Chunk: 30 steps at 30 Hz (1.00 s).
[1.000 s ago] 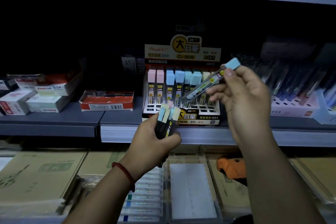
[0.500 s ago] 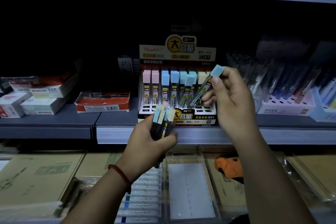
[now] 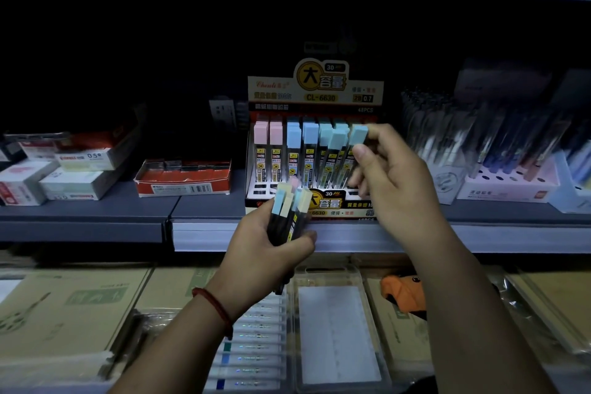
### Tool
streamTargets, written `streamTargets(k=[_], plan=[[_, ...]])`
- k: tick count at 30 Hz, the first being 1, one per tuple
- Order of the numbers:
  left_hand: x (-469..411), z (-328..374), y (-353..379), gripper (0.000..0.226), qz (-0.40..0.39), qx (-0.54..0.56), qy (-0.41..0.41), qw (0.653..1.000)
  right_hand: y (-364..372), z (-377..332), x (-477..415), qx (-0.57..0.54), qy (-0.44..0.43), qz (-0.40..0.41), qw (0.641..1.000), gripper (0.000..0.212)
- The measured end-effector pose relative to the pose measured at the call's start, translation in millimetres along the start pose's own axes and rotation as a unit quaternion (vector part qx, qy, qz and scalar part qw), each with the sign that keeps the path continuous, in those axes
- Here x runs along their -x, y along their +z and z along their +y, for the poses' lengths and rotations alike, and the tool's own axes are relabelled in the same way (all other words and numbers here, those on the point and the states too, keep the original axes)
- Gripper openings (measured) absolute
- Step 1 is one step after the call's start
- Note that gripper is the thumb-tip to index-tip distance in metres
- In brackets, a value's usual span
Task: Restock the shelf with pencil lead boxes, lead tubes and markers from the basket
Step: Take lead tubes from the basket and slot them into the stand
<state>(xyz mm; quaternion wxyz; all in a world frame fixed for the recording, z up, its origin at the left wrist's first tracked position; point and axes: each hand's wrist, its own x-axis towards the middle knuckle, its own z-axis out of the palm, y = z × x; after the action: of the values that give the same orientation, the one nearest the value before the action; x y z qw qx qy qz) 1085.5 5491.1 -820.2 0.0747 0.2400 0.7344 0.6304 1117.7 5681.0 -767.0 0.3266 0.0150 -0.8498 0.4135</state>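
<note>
Head view, nearest first: below and in front of the display box (image 3: 315, 93) lay a clear plastic case (image 3: 335, 329). An orange object (image 3: 399, 293) sat just to the case's right, and kraft-paper packs (image 3: 80, 304) lay off to the lower left of the box. A red cord (image 3: 212, 304) circled the left wrist.

The left hand (image 3: 265, 253) was held before the box's lower front panel. Its fingers and thumb were curled tight round a bundle of lead tubes (image 3: 291, 211), whose blue, yellow and pink caps stuck upward.

Further in, the right hand (image 3: 393, 189) was at the box's right end. Thumb and forefinger pinched a blue-capped tube (image 3: 353, 150) just under its cap, and the other fingers were loosely bent beneath. That tube stood nearly upright beside the last blue-capped one in the front row. Its lower end was hidden, so I could not tell whether it sat in a slot.

The box stood on the grey shelf (image 3: 224, 233), its rows holding pink- and blue-capped tubes. Left of the box lay an open red carton (image 3: 184, 181), and further left were white boxes (image 3: 80, 184). Right of the box stood a blurred pen rack (image 3: 508, 192).
</note>
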Motion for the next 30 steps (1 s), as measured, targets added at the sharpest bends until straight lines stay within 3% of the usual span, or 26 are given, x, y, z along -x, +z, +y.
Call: streamTargets(k=[3, 6, 12, 16, 18, 20, 24, 30], plan=[[0.0, 1.9, 0.1, 0.015, 0.004, 0.001, 0.002, 1.000, 9.3, 3.1, -0.1, 0.068, -0.006, 0.051, 0.996, 0.027], [0.7, 6.0, 0.1, 0.015, 0.005, 0.008, 0.005, 1.000, 11.8, 1.9, 1.1, 0.052, -0.013, 0.104, 0.993, 0.039], [0.4, 6.8, -2.0, 0.014, 0.007, 0.031, 0.013, 0.999, 10.9, 0.6, 4.8, 0.062, -0.062, 0.118, 0.989, 0.035], [0.6, 6.6, -4.3, 0.015, 0.008, 0.037, 0.018, 0.999, 12.5, -5.2, 6.9, 0.048, -0.048, 0.137, 0.988, 0.039], [0.1, 6.5, -4.8, 0.015, 0.012, 0.038, 0.021, 0.999, 14.2, -15.5, 10.0, 0.025, -0.048, 0.138, 0.989, 0.028], [-0.8, 5.3, -5.2, 0.017, 0.022, 0.040, 0.025, 0.999, 16.0, -26.8, 14.3, -0.004, -0.064, 0.077, 0.995, 0.001], [-1.7, 5.9, -3.7, 0.016, 0.029, 0.055, 0.052, 0.997, 25.0, -38.0, 21.9, -0.065, -0.029, -0.089, 0.993, 0.021], [0.1, 11.9, -2.2, 0.021, 0.015, 0.058, 0.074, 0.995, 30.5, -35.0, 21.1, -0.092, 0.029, -0.100, 0.990, 0.024]])
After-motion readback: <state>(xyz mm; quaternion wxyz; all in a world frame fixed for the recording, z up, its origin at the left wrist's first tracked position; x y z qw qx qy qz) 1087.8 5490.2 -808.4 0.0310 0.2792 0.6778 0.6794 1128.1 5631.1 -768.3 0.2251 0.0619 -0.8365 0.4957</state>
